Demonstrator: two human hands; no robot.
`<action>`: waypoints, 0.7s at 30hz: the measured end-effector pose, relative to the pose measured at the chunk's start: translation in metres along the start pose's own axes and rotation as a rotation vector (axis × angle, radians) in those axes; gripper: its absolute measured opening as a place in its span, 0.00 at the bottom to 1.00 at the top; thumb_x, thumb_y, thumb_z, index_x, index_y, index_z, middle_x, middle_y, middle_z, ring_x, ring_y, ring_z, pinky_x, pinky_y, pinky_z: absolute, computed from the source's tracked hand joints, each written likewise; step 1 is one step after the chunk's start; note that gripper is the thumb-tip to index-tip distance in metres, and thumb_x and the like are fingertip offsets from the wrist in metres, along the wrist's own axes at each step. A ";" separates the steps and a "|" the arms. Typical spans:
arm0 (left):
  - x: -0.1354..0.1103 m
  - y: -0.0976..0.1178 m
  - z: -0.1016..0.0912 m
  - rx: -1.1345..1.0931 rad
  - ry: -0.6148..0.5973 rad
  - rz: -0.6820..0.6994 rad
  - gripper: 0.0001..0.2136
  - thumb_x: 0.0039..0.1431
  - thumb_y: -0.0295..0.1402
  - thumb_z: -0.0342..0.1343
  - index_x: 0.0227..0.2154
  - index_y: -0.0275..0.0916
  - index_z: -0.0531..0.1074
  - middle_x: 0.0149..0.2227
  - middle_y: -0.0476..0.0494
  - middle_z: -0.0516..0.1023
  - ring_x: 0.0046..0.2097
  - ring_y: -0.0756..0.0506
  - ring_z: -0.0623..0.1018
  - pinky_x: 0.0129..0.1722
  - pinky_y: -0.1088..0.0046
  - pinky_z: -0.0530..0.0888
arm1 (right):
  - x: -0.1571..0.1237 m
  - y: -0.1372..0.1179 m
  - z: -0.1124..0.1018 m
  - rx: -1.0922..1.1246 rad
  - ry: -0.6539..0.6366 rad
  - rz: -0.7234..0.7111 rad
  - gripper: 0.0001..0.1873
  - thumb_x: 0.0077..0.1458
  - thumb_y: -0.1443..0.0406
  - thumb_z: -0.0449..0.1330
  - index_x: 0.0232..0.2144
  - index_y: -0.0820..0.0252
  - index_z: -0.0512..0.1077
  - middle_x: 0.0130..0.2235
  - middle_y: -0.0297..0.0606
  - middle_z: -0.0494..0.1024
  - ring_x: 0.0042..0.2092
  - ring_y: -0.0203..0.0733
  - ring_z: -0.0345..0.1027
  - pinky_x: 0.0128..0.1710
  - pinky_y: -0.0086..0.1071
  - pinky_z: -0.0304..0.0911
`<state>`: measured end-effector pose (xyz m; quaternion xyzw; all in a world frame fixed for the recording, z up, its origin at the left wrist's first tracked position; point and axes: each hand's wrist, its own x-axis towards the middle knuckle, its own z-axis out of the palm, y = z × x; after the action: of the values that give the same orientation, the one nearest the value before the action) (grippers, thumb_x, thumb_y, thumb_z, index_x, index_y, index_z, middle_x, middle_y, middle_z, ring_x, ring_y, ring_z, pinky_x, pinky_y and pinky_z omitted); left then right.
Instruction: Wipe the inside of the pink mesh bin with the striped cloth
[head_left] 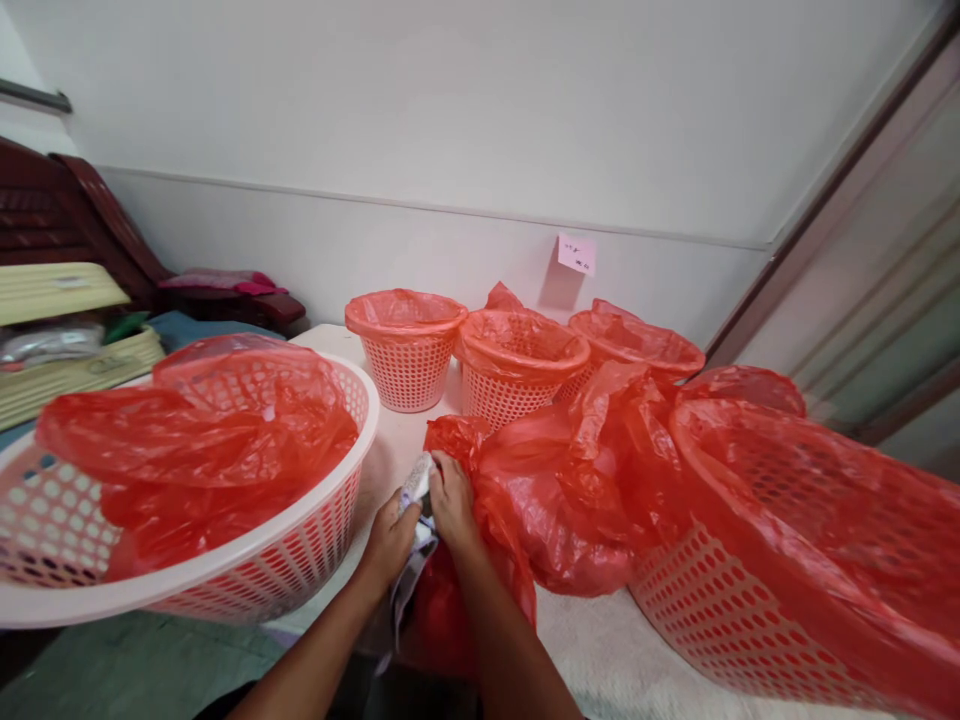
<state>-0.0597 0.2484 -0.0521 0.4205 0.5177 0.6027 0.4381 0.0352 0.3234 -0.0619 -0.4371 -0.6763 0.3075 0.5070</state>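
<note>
Red crinkled plastic bags everywhere in the head view. Left hand (390,540) and right hand (452,500) pressed together, both clamped on small white-grey cloth (417,482) at table edge, between large pink lattice basket (285,570) and red-lined pink basket (720,610). Three small lined baskets (409,372) behind.

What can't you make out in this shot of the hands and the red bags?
- Pale cloth: head view, mostly covered by the left hand and right hand; its kind is unclear.
- Pink note on the wall: writing too small to read.
- Right basket: cut off by the frame edge.
- Small baskets: red liners hide any contents.
</note>
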 end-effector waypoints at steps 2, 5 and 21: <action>-0.010 0.008 -0.002 -0.033 0.064 -0.029 0.10 0.54 0.38 0.61 0.34 0.37 0.77 0.30 0.49 0.79 0.38 0.44 0.77 0.43 0.68 0.71 | 0.005 0.022 0.001 0.044 0.069 0.100 0.14 0.55 0.64 0.51 0.39 0.59 0.75 0.41 0.46 0.79 0.47 0.51 0.70 0.50 0.46 0.63; -0.025 0.016 -0.004 -0.140 0.139 -0.098 0.11 0.51 0.39 0.63 0.33 0.37 0.77 0.33 0.48 0.81 0.43 0.42 0.78 0.49 0.69 0.70 | 0.007 0.038 -0.004 0.110 0.093 0.173 0.10 0.53 0.62 0.53 0.29 0.55 0.73 0.31 0.40 0.78 0.37 0.48 0.70 0.39 0.41 0.66; -0.021 0.049 -0.003 -0.741 0.058 -0.579 0.19 0.61 0.36 0.53 0.50 0.31 0.73 0.35 0.36 0.84 0.41 0.36 0.83 0.46 0.55 0.78 | -0.017 -0.011 -0.056 0.563 -0.463 0.252 0.29 0.57 0.44 0.54 0.45 0.59 0.77 0.40 0.41 0.80 0.42 0.46 0.73 0.46 0.40 0.67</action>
<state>-0.0618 0.2239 -0.0053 0.0569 0.3756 0.6113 0.6942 0.0868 0.3018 -0.0428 -0.2793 -0.6029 0.6317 0.3993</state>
